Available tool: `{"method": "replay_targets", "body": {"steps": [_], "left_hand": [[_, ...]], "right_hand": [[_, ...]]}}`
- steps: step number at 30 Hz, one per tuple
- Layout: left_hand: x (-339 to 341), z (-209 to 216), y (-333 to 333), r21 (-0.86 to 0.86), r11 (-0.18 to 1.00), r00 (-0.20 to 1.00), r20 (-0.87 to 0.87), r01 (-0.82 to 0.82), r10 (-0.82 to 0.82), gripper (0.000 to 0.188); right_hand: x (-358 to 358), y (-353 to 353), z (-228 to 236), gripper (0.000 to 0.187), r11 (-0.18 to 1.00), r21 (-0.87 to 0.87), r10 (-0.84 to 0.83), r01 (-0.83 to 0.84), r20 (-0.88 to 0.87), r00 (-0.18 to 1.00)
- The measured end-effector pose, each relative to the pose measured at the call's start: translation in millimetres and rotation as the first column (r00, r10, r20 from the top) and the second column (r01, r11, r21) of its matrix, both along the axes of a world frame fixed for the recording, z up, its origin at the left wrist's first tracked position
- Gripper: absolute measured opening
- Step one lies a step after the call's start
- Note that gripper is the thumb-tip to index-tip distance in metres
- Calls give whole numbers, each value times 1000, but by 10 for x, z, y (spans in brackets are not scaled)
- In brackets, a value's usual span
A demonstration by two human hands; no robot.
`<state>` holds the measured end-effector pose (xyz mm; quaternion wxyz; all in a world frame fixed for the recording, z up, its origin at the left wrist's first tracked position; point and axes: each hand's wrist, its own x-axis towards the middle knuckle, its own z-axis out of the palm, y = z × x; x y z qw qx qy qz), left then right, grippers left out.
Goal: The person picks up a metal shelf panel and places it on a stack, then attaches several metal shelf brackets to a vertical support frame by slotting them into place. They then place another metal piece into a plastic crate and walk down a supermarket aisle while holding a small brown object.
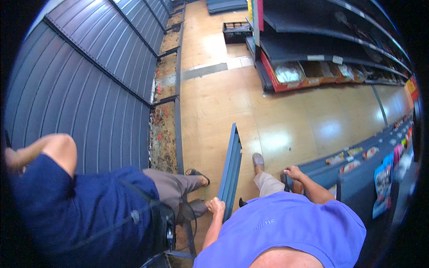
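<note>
A long dark blue-grey metal shelf panel [230, 174] stands out ahead of me, tilted, with its near end by my side. My left hand [216, 206] is closed round the panel's left edge near that end. Off to the right, my right hand [292, 173] is loosely curled, and I see nothing in it. It is nearest to the end of a low dark shelf [308, 170]; whether it touches the shelf I cannot tell.
At left, a person in a dark blue shirt [103, 201] stands close beside dark slatted wall panels [89, 85]. A base rail [178, 111] edges a strip of littered floor. Shelving with packages [313, 73] stands far right; a black crate [237, 33] sits beyond.
</note>
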<state>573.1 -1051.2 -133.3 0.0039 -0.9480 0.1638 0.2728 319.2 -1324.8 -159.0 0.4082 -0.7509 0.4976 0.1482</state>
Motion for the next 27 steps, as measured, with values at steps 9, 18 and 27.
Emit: {"method": "replay_targets", "body": {"steps": [9, 18, 27], "left_hand": [[1130, 377, -1639, -8, 980, 980, -23, -198, 198, 22], [2500, 96, -3253, -180, 952, 964, 54, -249, 262, 19], [4232, 319, -5189, -382, 911, 958, 167, -154, 232, 15]], "right_hand": [[1562, -2294, 101, 26, 978, -209, 58, -4, 252, 966], [3497, -3312, 440, 32, 940, 234, 128, -250, 438, 890], [4716, -4950, 708, 31, 915, 387, -235, 114, 283, 930]]}}
